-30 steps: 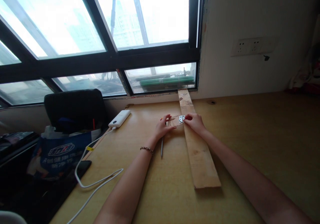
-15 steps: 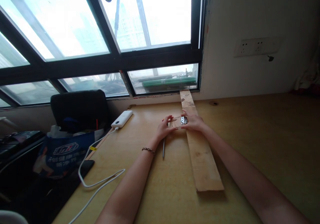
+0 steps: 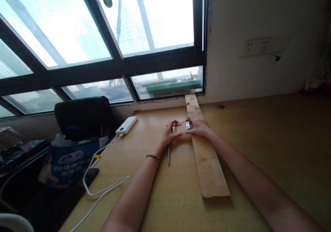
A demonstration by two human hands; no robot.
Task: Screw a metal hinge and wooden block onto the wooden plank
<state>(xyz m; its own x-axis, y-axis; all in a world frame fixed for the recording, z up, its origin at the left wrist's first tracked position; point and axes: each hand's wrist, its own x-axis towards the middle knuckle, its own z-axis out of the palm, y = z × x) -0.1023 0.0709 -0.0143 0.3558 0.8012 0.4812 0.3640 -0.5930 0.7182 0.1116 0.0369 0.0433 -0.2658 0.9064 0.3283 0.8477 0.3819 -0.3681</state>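
My left hand [image 3: 169, 134] is curled round the left end of a small flat wooden piece [image 3: 181, 127], thumb on the near side and fingers on the far side. At the piece's right end, my right hand [image 3: 198, 126] grips a shiny metal hinge [image 3: 189, 125] against it between thumb and fingers. Both are over the long wooden board [image 3: 208, 163], which lies lengthwise on the table. A thin metal rod [image 3: 169, 154], like a screwdriver shaft, points toward me below my left hand; its far end is hidden by the hand.
On the table [image 3: 155, 197], a white power bank [image 3: 126, 125] lies at the left edge, its white cable [image 3: 89, 190] looping toward me. A black chair [image 3: 82, 118] and a blue bag [image 3: 69, 163] stand left. Window [image 3: 160, 58] and wall sockets [image 3: 257, 47] are behind.
The view has shifted slightly. Both hands keep their hold on the wooden piece and the hinge; the hinge appears turned a little in the right fingers.
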